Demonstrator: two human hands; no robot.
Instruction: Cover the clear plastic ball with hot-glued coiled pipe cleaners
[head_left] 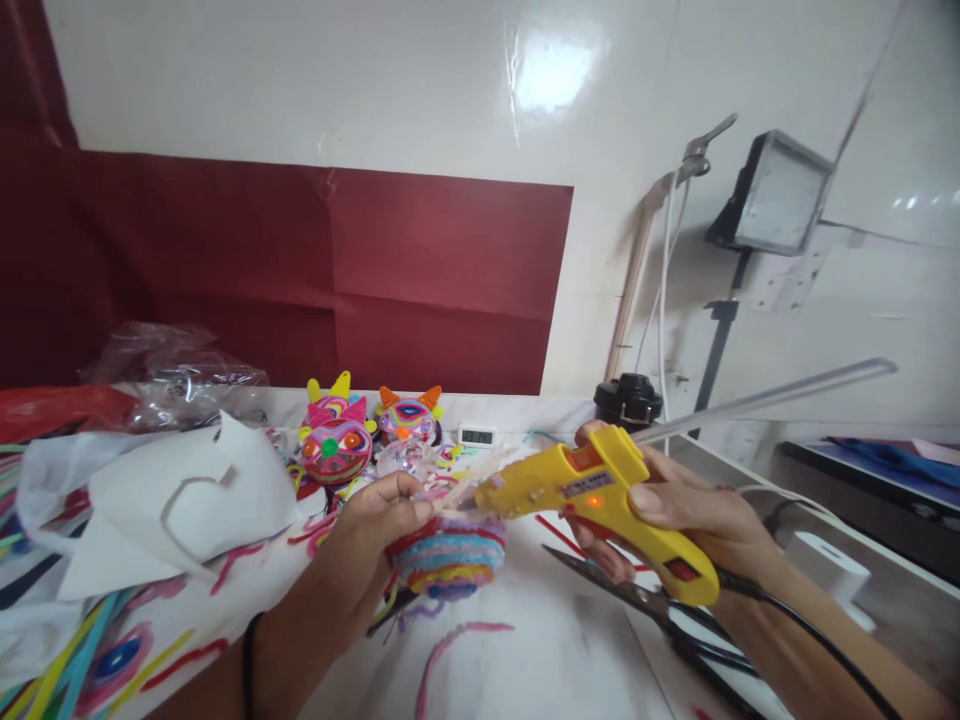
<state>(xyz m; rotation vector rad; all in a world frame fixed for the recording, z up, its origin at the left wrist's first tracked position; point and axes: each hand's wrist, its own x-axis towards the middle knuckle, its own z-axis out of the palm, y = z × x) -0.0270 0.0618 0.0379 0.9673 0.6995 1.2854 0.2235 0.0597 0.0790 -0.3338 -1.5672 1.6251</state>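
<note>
Right hand [679, 505] grips yellow glue gun [600, 500], label unreadable; left hand [375, 530] pinches striped yarn piece [450, 560]

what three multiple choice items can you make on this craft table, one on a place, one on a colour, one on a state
1. Where do the scissors lie?
A. on the table under the right hand
B. on the red wall panel
C. on top of the white paper at the left

2. What colour is the glue gun?
A. blue
B. yellow
C. green

3. What is the state of the glue gun's small lamp?
A. dark
B. hidden by a thumb
C. lit orange

Answers:
1 A, the dark blades and handles rest on the table just below the right hand.
2 B, its body is yellow, with the nozzle pointing at the striped yarn piece that the left hand holds.
3 C, an orange glow shows on the gun's side.
</note>
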